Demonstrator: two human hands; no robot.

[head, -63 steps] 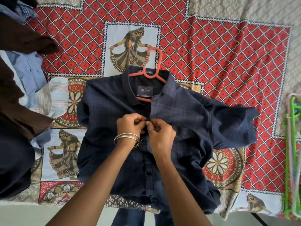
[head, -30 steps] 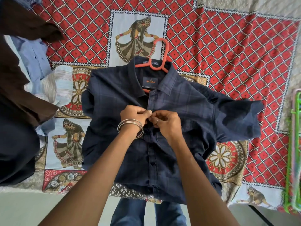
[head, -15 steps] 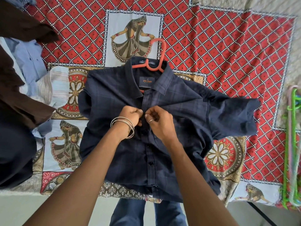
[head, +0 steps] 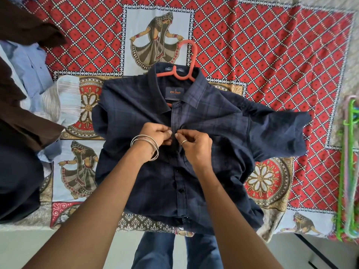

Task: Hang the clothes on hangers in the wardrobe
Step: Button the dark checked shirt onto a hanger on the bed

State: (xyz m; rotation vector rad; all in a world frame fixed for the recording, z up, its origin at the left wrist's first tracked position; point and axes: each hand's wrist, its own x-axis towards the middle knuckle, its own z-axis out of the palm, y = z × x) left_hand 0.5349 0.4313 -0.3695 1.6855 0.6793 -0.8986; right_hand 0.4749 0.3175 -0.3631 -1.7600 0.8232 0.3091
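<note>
- Left hand and right hand pinching placket of navy checked shirt, mid-chest.
- Shirt lying flat on bed, collar pointing away, hem near.
- Coral hanger inside collar, hook pointing away.

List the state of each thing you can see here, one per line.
navy shirt: flat on the bedsheet, on a hanger, collar open
coral hanger: inside the shirt, hook sticking out
left hand: pinching the placket
right hand: pinching the placket
green hangers: lying unused at the right edge
</note>
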